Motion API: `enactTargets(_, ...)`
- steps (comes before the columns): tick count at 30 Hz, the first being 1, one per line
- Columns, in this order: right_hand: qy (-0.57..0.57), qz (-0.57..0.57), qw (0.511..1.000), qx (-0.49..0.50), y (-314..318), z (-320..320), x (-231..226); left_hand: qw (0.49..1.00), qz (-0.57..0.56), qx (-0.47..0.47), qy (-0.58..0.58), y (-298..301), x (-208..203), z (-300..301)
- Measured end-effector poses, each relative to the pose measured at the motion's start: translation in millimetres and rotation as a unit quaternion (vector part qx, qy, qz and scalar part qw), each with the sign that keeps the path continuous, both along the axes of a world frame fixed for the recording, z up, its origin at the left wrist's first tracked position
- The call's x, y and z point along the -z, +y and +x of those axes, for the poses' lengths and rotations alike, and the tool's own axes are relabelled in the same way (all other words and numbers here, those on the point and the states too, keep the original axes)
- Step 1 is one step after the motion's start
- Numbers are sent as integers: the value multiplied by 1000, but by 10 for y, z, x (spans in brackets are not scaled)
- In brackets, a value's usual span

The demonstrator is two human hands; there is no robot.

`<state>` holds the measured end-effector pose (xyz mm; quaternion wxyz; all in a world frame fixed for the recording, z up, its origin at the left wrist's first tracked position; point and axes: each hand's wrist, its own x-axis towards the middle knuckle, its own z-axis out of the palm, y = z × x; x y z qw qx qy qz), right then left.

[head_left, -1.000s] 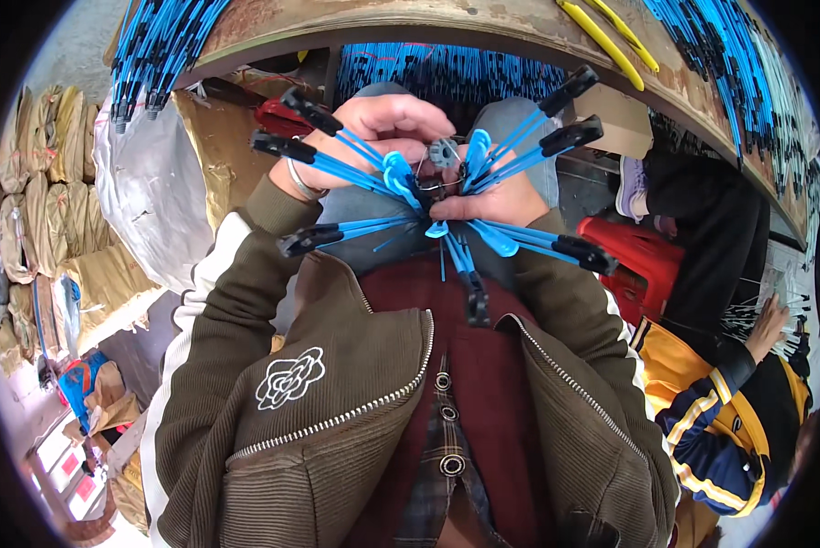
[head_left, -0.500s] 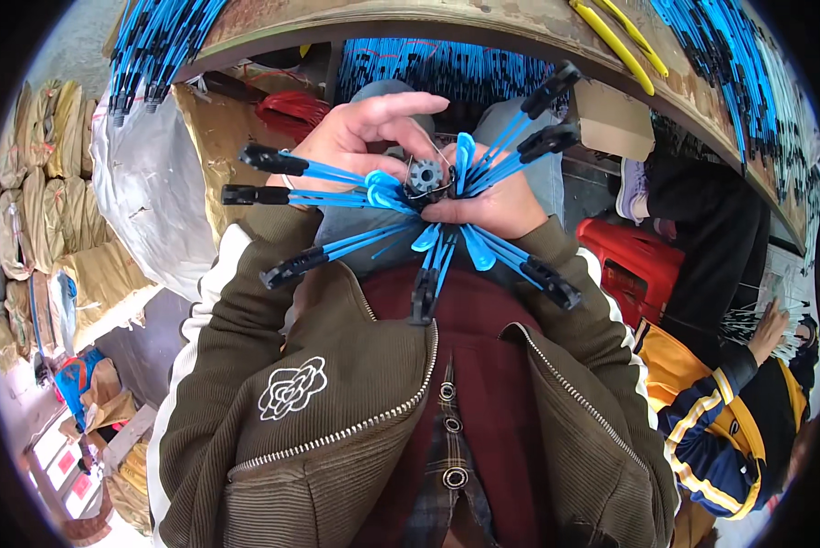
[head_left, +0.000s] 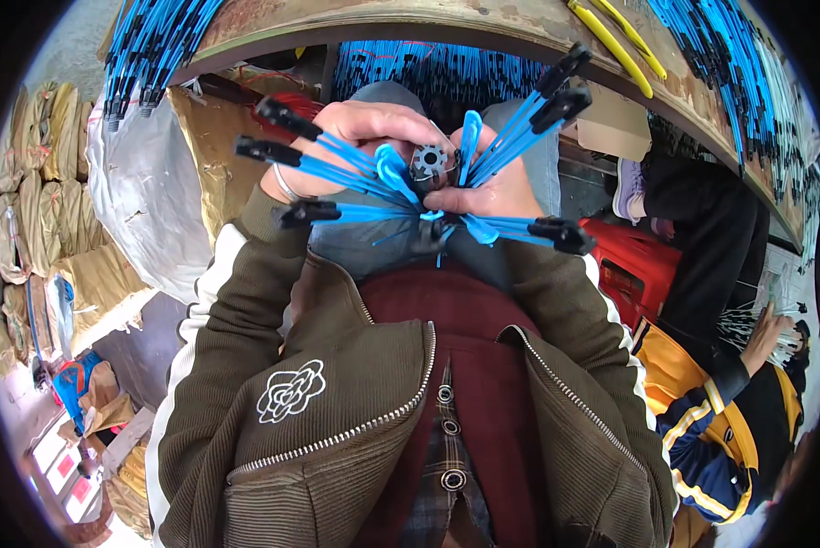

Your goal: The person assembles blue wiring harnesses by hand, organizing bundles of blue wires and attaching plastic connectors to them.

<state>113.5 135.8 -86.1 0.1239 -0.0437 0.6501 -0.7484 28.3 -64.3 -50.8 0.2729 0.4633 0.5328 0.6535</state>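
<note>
Both hands clench round the hub point(head_left: 428, 163): left hand point(head_left: 360, 146) fans blue straps point(head_left: 337, 169) outward, right hand point(head_left: 483, 192) pinches beneath it, steadying the bundle.

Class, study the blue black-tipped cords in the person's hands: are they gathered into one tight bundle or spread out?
Spread out. The blue cords fan from a small grey hub between the left hand and right hand, black tips pointing left, upper right and right.
</note>
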Motion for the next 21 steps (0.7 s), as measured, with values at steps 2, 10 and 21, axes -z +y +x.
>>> enactTargets(2,0,3,1000,10,-14,-9,-2,1000,7,-3,-30,-21,-16,22)
enactTargets(10,5,-9,999,47,-33,19,19,996,44,-80,24,110,-70,250)
enactTargets(21,22,-114,991,-67,262,23,188,975,-53,-213,24,205,-17,340)
